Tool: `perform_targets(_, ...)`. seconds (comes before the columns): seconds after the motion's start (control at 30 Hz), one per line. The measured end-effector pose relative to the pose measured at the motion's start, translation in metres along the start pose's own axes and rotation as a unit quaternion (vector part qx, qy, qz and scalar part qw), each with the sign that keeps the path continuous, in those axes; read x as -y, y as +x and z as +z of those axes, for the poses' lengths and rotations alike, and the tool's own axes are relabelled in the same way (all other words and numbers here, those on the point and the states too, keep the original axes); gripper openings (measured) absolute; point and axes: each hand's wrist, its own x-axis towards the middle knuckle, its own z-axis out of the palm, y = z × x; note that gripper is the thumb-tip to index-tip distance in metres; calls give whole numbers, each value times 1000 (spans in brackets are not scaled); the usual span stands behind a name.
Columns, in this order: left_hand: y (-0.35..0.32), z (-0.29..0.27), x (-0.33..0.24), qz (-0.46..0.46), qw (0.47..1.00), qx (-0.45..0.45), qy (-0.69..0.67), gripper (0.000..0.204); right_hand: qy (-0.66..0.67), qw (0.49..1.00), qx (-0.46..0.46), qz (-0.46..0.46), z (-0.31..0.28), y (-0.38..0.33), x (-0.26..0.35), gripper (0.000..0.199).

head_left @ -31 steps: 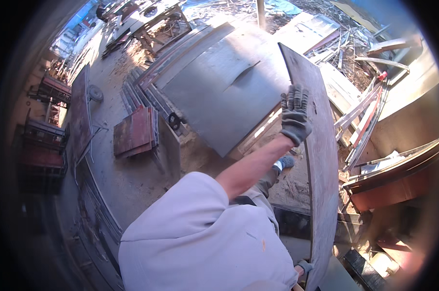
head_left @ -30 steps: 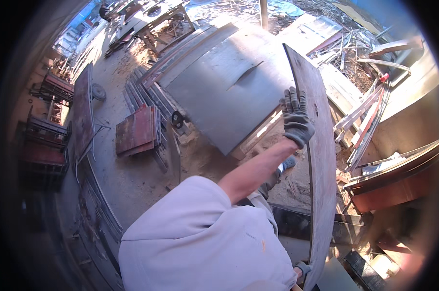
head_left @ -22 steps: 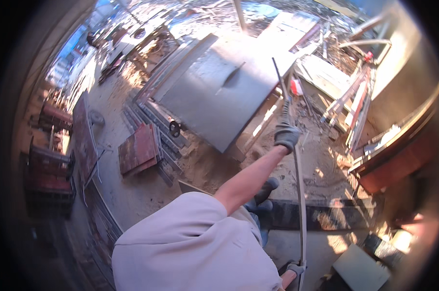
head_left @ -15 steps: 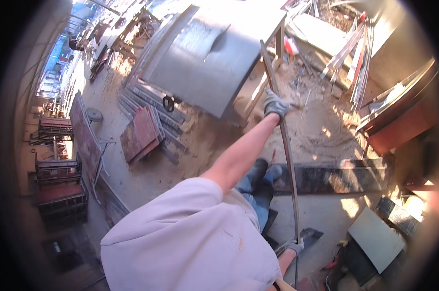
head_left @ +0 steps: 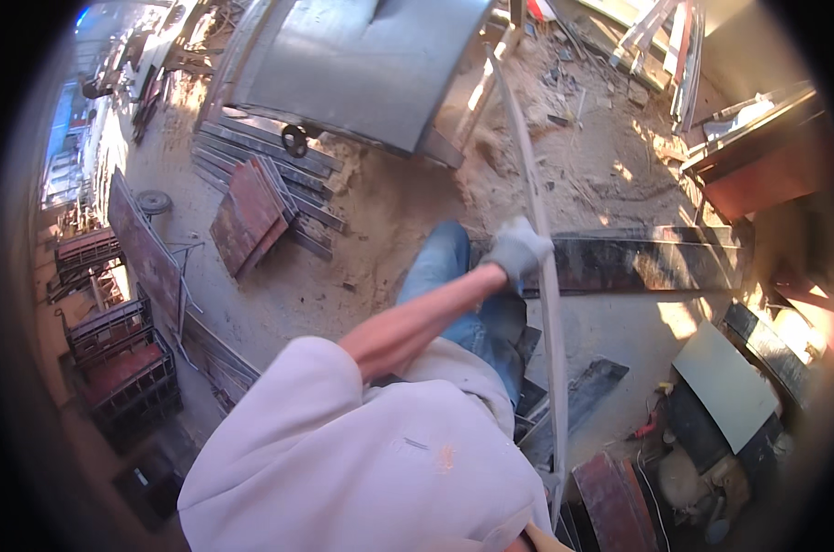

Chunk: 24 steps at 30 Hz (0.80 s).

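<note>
Here one gloved left hand (head_left: 518, 250) has its fingers closed on one thin board (head_left: 538, 276), edge-on; the right hand is hidden.

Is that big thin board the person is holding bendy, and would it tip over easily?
Probably a bit bendy: the thin board is seen edge-on, long and slim. It likely tips easily, standing on its edge with the gloved left hand steadying it. Looks awkward rather than light.

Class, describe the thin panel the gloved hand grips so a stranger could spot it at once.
Start at the big grey metal sheet lying on the sandy ground up top. From its right corner, a long pale flat panel runs downward, seen edge-on. Only it is gripped by a grey-gloved hand.
</note>
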Motion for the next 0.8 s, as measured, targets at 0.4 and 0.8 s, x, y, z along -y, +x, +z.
perform_targets(0.4,-253,-188,75,287,936,-76,-189,34,45,990,119,-66,13,-16,-112,30)
perform_targets(0.8,-252,-388,306,363,881,-273,-133,20,131,898,414,-70,89,-101,-209,22)
